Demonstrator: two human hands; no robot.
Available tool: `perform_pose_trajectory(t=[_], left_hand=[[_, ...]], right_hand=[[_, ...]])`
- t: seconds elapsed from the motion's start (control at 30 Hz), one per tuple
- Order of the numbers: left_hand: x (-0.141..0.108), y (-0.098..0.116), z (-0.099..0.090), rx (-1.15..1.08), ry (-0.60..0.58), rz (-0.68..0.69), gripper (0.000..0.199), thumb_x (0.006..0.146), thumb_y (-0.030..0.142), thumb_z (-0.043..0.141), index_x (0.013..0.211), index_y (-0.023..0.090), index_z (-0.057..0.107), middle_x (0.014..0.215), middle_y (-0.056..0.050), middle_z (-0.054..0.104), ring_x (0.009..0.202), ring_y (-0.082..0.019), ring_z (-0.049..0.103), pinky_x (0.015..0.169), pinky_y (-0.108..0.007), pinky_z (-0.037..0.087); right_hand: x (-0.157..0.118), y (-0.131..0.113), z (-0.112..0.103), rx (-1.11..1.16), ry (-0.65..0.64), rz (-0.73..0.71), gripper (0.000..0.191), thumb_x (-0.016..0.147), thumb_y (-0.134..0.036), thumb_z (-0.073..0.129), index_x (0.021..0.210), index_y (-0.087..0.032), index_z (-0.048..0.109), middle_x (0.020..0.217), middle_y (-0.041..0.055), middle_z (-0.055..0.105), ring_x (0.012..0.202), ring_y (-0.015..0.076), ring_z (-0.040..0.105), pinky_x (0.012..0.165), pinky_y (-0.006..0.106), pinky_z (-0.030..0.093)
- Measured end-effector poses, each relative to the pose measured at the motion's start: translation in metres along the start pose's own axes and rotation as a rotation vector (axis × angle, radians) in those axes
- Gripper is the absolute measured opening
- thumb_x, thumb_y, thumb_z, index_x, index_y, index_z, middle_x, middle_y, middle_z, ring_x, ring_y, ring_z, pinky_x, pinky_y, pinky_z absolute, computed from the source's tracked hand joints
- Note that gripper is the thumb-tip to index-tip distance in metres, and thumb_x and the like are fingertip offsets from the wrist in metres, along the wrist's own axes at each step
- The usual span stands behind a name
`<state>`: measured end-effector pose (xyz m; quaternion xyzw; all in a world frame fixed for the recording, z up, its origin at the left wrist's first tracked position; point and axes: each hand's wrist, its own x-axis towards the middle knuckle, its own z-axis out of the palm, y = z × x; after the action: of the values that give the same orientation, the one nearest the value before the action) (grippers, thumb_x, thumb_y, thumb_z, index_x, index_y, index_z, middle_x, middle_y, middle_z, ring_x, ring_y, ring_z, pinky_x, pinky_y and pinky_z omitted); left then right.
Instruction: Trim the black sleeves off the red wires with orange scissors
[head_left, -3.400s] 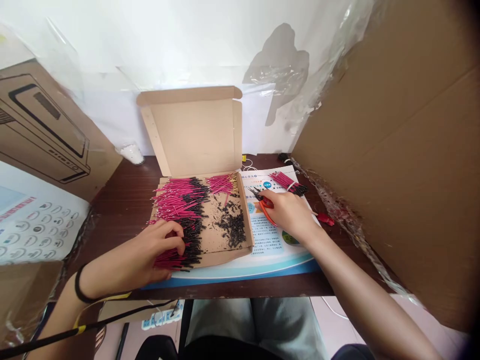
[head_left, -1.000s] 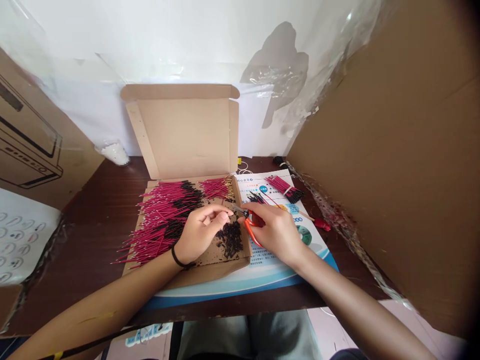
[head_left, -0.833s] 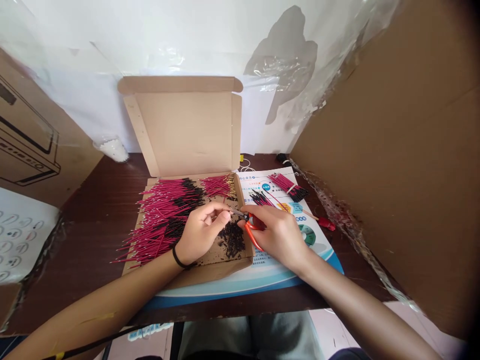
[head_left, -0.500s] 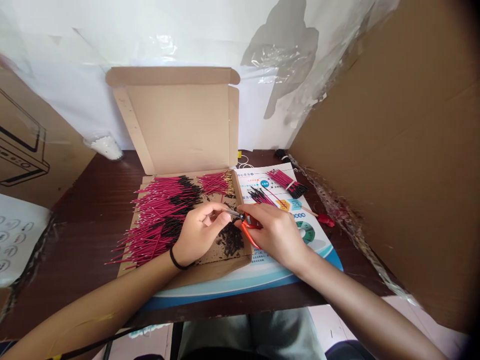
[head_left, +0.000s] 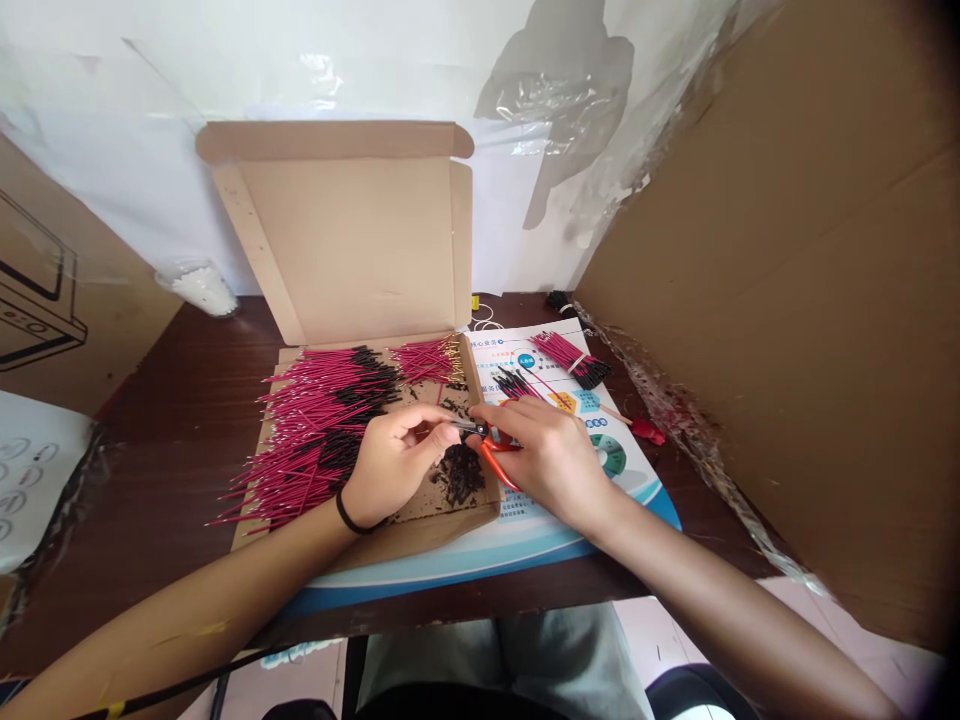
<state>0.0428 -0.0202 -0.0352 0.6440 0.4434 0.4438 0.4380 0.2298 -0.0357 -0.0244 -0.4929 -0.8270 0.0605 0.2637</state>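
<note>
Over the cardboard box [head_left: 480,510], left hand [head_left: 394,468] now pinches a wire [head_left: 456,427] at orange-handled cutters [head_left: 495,452] clenched in the right hand [head_left: 553,465].

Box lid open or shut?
Open: the cardboard box lid stands raised behind the base, and red wires lie uncovered in the base.

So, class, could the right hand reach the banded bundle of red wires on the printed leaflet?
Probably yes: nothing stands between the right hand and the banded red wire bundle, though the hand grips orange-handled cutters.
</note>
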Motion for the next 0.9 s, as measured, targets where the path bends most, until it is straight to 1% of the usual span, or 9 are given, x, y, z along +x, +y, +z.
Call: perform_pose_trajectory(t=[0.17,0.23,0.3,0.4,0.5,0.67,0.8,0.9], left_hand=[[-0.002,-0.002,0.001,0.003,-0.013,0.002,0.021,0.077,0.034,0.066,0.073,0.014,0.068,0.052,0.0,0.058,0.043,-0.007,0.049,0.04,-0.018,0.039],[-0.001,-0.003,0.001,-0.002,-0.017,-0.009,0.021,0.078,0.034,0.065,0.072,0.014,0.067,0.05,0.001,0.057,0.043,-0.007,0.049,0.041,-0.018,0.039],[0.0,-0.005,0.001,-0.019,-0.02,-0.014,0.022,0.08,0.035,0.063,0.074,0.014,0.067,0.052,0.001,0.058,0.044,-0.007,0.05,0.042,-0.018,0.04],[0.001,-0.005,0.001,-0.068,-0.017,-0.013,0.026,0.083,0.038,0.06,0.079,0.013,0.067,0.064,-0.003,0.066,0.046,-0.007,0.052,0.044,-0.019,0.043],[0.001,-0.005,0.002,-0.099,-0.016,-0.008,0.028,0.083,0.04,0.059,0.08,0.013,0.066,0.07,-0.005,0.068,0.046,-0.007,0.053,0.044,-0.019,0.044],[0.0,-0.008,0.002,-0.069,-0.033,-0.003,0.027,0.085,0.039,0.058,0.081,0.013,0.065,0.068,-0.004,0.067,0.047,-0.007,0.053,0.045,-0.019,0.044],[-0.001,-0.011,0.001,-0.031,-0.039,-0.004,0.027,0.086,0.039,0.057,0.079,0.014,0.064,0.06,-0.002,0.063,0.046,-0.007,0.052,0.045,-0.019,0.043],[-0.002,-0.013,0.001,-0.022,-0.047,-0.008,0.027,0.086,0.039,0.056,0.078,0.014,0.064,0.058,-0.001,0.062,0.045,-0.008,0.051,0.044,-0.019,0.042]], right_hand=[[0.0,0.004,0.002,-0.026,-0.068,0.022,0.019,0.087,-0.031,0.056,0.095,-0.02,0.07,0.074,0.0037,0.068,0.07,0.0158,0.061,0.06,0.025,0.041],[0.001,0.004,0.002,-0.006,-0.07,0.037,0.02,0.087,-0.032,0.057,0.094,-0.02,0.071,0.072,0.0032,0.068,0.066,0.0151,0.061,0.058,0.025,0.041],[0.003,0.005,0.001,0.025,-0.029,0.054,0.021,0.086,-0.033,0.058,0.097,-0.02,0.071,0.076,0.0036,0.07,0.066,0.0148,0.062,0.06,0.025,0.043],[0.006,0.005,-0.001,0.077,0.057,0.077,0.023,0.083,-0.032,0.062,0.101,-0.02,0.071,0.085,0.0049,0.073,0.073,0.0167,0.064,0.066,0.027,0.047],[0.007,0.006,-0.004,0.1,0.086,0.086,0.025,0.083,-0.033,0.063,0.103,-0.02,0.071,0.085,0.005,0.073,0.078,0.0181,0.065,0.071,0.029,0.048],[0.005,0.003,-0.003,0.108,0.034,0.056,0.027,0.084,-0.034,0.06,0.105,-0.019,0.07,0.079,0.0042,0.071,0.069,0.0157,0.062,0.065,0.028,0.047],[0.005,0.0,-0.002,0.106,0.001,0.038,0.025,0.085,-0.033,0.058,0.102,-0.019,0.07,0.077,0.004,0.07,0.068,0.0149,0.06,0.063,0.027,0.046],[0.005,0.0,-0.003,0.099,-0.012,0.029,0.024,0.086,-0.032,0.057,0.102,-0.019,0.07,0.076,0.0035,0.069,0.068,0.0147,0.059,0.064,0.027,0.046]])
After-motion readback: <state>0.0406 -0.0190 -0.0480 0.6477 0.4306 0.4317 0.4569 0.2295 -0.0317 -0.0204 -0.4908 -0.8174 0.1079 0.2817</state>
